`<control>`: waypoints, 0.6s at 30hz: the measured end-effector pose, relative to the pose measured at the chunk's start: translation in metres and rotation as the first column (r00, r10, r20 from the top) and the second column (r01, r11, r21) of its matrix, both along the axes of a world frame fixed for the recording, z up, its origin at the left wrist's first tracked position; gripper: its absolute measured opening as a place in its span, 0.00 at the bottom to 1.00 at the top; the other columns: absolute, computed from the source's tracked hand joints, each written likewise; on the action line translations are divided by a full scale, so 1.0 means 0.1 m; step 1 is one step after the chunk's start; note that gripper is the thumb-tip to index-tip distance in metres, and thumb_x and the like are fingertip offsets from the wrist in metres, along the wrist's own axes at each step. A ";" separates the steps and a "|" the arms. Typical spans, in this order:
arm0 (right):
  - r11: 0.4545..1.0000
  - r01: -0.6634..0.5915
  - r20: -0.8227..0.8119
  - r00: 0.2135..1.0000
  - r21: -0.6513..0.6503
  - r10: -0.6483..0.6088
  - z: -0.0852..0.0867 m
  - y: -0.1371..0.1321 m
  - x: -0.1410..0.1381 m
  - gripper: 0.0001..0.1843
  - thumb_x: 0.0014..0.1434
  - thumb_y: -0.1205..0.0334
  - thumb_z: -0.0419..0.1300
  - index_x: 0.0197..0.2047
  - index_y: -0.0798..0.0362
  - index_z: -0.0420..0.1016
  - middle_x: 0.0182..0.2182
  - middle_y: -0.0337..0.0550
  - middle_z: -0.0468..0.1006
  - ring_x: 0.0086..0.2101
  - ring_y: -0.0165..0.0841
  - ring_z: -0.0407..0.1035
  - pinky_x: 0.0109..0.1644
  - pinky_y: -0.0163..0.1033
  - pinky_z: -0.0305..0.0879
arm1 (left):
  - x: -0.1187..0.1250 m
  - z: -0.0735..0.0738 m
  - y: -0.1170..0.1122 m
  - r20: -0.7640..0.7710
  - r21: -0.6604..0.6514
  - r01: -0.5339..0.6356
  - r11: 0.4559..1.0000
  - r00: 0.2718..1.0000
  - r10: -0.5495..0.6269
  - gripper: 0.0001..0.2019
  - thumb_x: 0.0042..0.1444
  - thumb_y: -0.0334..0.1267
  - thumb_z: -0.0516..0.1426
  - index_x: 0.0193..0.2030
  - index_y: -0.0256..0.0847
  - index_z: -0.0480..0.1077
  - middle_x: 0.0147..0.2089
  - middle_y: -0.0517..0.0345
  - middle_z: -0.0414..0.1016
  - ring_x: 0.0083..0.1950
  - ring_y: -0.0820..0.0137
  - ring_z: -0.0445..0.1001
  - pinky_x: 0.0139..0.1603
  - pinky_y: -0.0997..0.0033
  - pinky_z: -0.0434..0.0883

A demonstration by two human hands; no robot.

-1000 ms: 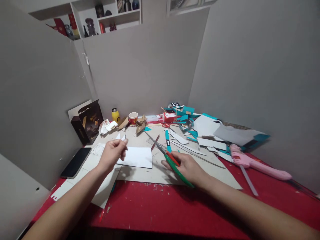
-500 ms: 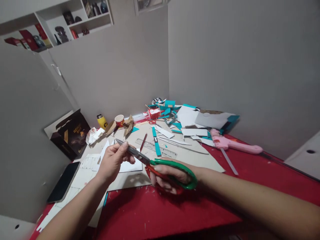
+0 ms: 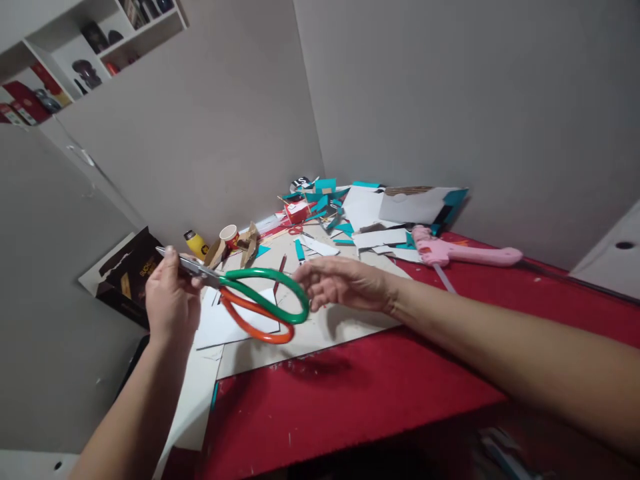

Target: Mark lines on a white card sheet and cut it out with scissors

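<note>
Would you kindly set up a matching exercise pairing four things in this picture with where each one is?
Things:
1. scissors
2. pink glue gun
3. yellow bottle
4. black box

Places:
A. lying on the red table at the right, near the wall
B. held by the blades in the left hand
C. at the table's left edge, behind the left hand
D. standing at the back beside a paper cup

Pairs: 1-B, 2-A, 3-D, 4-C

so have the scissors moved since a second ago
Yes. The scissors were lying on the grey board under the right hand; now the left hand holds them by the blades, lifted off it toward the black box.
</note>
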State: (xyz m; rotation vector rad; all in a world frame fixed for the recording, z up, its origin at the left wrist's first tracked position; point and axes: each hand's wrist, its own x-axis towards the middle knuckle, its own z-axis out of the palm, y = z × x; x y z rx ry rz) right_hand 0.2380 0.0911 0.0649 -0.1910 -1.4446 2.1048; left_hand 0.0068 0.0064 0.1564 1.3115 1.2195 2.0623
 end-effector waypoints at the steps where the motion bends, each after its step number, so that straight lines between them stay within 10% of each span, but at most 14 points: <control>1: 0.998 0.069 -0.032 0.997 0.001 -0.069 0.03 0.00 0.02 0.18 0.55 0.49 0.64 0.38 0.57 0.75 0.31 0.43 0.79 0.32 0.31 0.75 0.36 0.36 0.72 | -0.09 0.03 0.02 -0.008 0.010 -0.039 0.999 0.999 0.040 0.17 0.51 0.47 0.65 0.22 0.38 0.69 0.18 0.67 0.69 0.16 0.83 0.60 0.15 0.84 0.59; 6: 0.844 0.430 -0.120 0.902 0.321 -0.415 0.11 -0.25 -0.03 0.12 0.55 0.58 0.65 0.40 0.55 0.73 0.34 0.42 0.78 0.35 0.33 0.74 0.43 0.40 0.72 | -0.27 -0.10 0.04 -0.164 -0.013 -0.159 0.987 0.974 0.154 0.17 0.53 0.47 0.64 0.20 0.38 0.70 0.16 0.67 0.67 0.16 0.81 0.60 0.16 0.81 0.56; 11: 0.435 0.357 -0.044 0.812 0.827 -0.582 -0.07 -0.51 -0.19 0.17 0.59 0.61 0.60 0.50 0.58 0.71 0.43 0.53 0.77 0.40 0.40 0.73 0.45 0.48 0.72 | 0.01 -0.38 0.08 -0.317 -0.116 -0.106 0.988 0.946 0.065 0.18 0.58 0.46 0.60 0.20 0.39 0.70 0.15 0.66 0.66 0.17 0.78 0.63 0.18 0.77 0.59; 18: -0.116 0.307 -0.284 0.588 0.945 -0.757 -0.24 -0.35 -0.20 0.12 0.62 0.62 0.58 0.48 0.58 0.67 0.39 0.54 0.74 0.41 0.46 0.70 0.44 0.52 0.71 | 0.29 -0.38 0.24 -0.294 -0.142 0.006 0.990 0.955 -0.048 0.20 0.60 0.50 0.57 0.21 0.42 0.66 0.16 0.67 0.64 0.17 0.77 0.64 0.18 0.77 0.63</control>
